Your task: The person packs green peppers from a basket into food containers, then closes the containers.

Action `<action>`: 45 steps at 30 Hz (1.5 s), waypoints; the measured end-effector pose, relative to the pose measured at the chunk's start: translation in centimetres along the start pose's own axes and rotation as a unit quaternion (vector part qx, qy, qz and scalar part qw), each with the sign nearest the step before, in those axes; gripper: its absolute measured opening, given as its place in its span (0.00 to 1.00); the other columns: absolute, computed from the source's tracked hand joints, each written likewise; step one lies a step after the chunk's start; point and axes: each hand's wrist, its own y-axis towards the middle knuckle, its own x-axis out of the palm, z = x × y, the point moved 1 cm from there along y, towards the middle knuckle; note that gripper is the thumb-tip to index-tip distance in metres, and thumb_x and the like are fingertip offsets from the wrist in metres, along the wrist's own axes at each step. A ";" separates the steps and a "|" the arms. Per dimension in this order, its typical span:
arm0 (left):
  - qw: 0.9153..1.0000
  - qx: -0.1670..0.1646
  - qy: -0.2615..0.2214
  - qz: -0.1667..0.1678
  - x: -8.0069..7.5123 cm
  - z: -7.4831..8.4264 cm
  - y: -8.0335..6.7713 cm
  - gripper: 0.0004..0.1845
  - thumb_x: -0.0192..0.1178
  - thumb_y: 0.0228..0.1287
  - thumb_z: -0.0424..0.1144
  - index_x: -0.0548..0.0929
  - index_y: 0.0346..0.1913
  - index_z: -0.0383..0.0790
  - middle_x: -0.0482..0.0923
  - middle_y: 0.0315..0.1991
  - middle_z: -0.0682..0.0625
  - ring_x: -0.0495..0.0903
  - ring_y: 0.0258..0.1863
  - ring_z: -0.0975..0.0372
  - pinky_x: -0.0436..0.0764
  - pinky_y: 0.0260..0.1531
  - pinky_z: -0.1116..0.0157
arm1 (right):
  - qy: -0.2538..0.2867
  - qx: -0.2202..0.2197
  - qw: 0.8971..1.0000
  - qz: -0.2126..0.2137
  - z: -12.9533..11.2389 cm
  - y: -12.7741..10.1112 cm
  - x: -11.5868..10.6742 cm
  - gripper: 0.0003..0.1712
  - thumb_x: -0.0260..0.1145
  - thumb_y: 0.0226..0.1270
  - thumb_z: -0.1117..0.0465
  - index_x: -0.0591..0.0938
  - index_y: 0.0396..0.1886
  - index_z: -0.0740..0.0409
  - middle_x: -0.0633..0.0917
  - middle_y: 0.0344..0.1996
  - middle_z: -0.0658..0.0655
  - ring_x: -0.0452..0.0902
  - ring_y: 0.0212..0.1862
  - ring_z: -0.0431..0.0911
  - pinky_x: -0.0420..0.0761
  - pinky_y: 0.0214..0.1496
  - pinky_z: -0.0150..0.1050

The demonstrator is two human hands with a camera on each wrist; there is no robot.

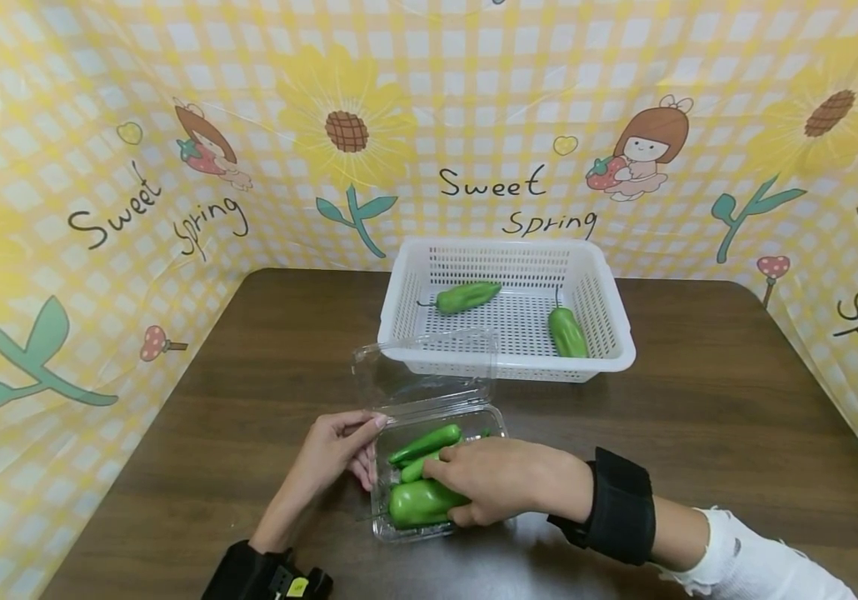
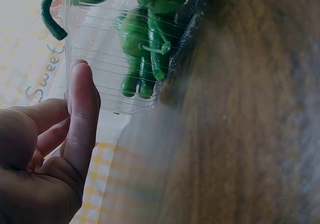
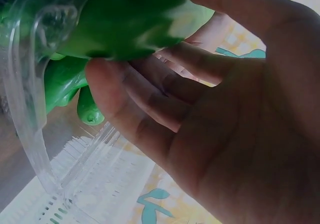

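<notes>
A clear plastic clamshell box (image 1: 436, 408) stands near the front of the table, its lid raised toward the back. Several green peppers lie inside, among them a slim pepper (image 1: 425, 444) at the back. My left hand (image 1: 335, 450) pinches the box's left rim near the hinge; the left wrist view shows the thumb (image 2: 82, 103) along the wall. Reaching in from the right, my right hand (image 1: 504, 479) grips a thick green pepper (image 3: 135, 21), fingers underneath and thumb over it. In the head view this hand covers the right part of the box.
Behind the box stands a white slotted basket (image 1: 612, 364) with two green peppers in it, one pepper (image 1: 469, 297) at the back left and another pepper (image 1: 567, 333) at the right. The open lid overlaps the basket's front edge. A yellow checked cloth (image 1: 474, 108) surrounds the brown table (image 1: 264, 350).
</notes>
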 end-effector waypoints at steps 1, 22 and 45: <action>1.000 -0.001 0.000 0.000 0.0 0.0 0.0 0.20 0.56 0.75 0.40 0.78 0.56 0.23 0.79 0.19 0.42 0.82 0.14 0.57 0.86 0.19 0.48 | 0.000 0.001 1.000 0.002 0.0 0.0 0.0 0.20 0.69 0.66 0.49 0.75 0.52 0.49 0.79 0.42 0.47 0.71 0.36 0.34 0.77 0.37 0.28; 1.000 -0.003 0.001 0.008 0.1 0.1 0.0 0.18 0.57 0.74 0.41 0.80 0.54 0.27 0.79 0.17 0.46 0.81 0.12 0.58 0.85 0.19 0.47 | 0.003 0.011 1.000 0.002 -0.1 0.0 -0.1 0.22 0.69 0.66 0.49 0.77 0.54 0.52 0.79 0.41 0.47 0.71 0.35 0.34 0.77 0.35 0.27; 1.000 -0.012 -0.003 0.014 0.2 0.1 -0.1 0.18 0.57 0.74 0.40 0.81 0.53 0.27 0.79 0.16 0.47 0.81 0.12 0.59 0.85 0.19 0.46 | 0.017 0.017 0.998 0.066 0.3 -2.6 -3.1 0.26 0.64 0.72 0.48 0.73 0.63 0.54 0.79 0.49 0.51 0.77 0.45 0.39 0.84 0.47 0.33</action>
